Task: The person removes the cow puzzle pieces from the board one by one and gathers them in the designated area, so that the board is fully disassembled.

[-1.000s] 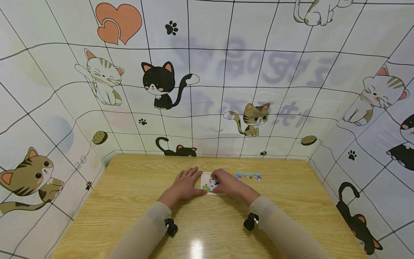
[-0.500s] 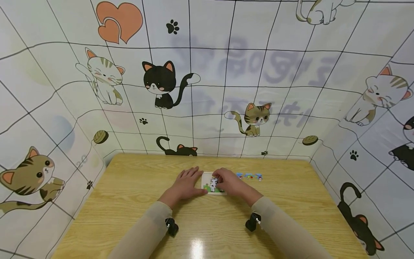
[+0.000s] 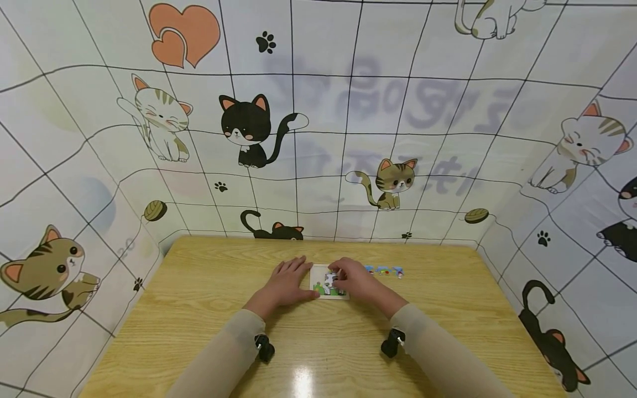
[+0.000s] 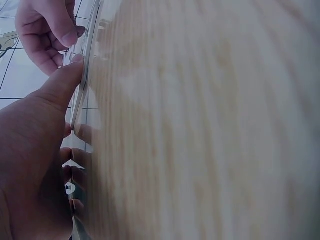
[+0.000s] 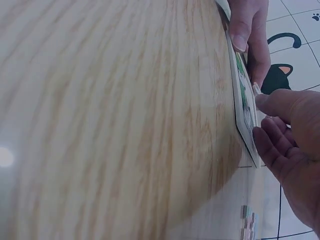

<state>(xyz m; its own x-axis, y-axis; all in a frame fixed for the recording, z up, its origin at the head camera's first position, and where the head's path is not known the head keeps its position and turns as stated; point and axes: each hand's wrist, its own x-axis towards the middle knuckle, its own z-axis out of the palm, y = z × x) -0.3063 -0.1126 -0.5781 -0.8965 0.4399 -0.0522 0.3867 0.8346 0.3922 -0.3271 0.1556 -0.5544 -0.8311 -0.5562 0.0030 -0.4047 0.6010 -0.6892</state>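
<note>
Through the head view I'm looking forward-down at the board [image 3: 318,274]; wrist views, low and closer, are facing, sharing its near edge.

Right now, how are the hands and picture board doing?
Left hand touching picture board, left side. Right hand pinching small piece at board. Colourful pieces to the right, seemingly not obstructing.

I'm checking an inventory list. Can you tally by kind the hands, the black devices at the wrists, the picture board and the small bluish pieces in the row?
Hands (left hand, right hand): 2
Black devices: 2
Picture board: 1
Small bluish pieces: 3, the leftmost partly hidden
Total: 8
</note>
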